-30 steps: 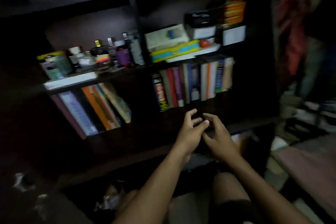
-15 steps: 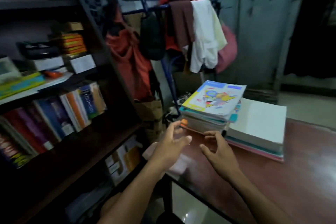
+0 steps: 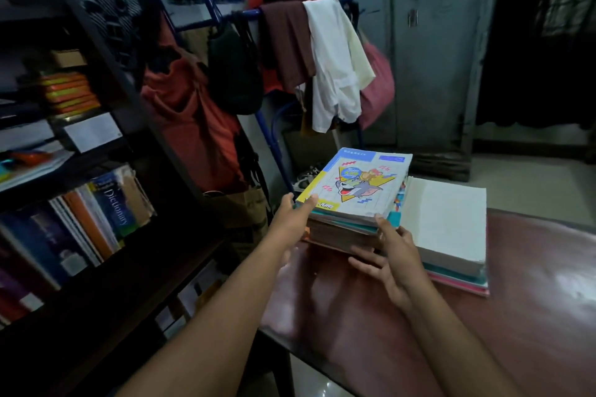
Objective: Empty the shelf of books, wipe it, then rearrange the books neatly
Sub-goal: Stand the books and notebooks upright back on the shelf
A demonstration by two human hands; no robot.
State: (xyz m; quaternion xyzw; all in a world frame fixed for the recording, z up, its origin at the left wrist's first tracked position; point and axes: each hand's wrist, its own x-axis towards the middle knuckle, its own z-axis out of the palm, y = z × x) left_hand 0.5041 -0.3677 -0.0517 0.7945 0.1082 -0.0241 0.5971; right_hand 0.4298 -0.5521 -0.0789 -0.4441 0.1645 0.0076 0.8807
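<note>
Presently: stack of notebooks (image 3: 350, 203) on maroon table (image 3: 419, 332), left hand (image 3: 292, 219) and right hand (image 3: 392, 259) flanking it, fingers spread against its sides, apparently to lift it toward the bookshelf (image 3: 106, 284)

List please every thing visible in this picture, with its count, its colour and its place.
Stack of books: one, cartoon cover on top, on table's near-left part.
Second stack: one, white top, right of the first.
Table: one, reddish-brown, right.
Shelf: one, dark, left.
Dictionary: one, blue, upright on shelf.
Clothes rack: one, blue, behind table, hung with clothes.
Left hand: touches first stack's left edge.
Right hand: touches its near side.
</note>
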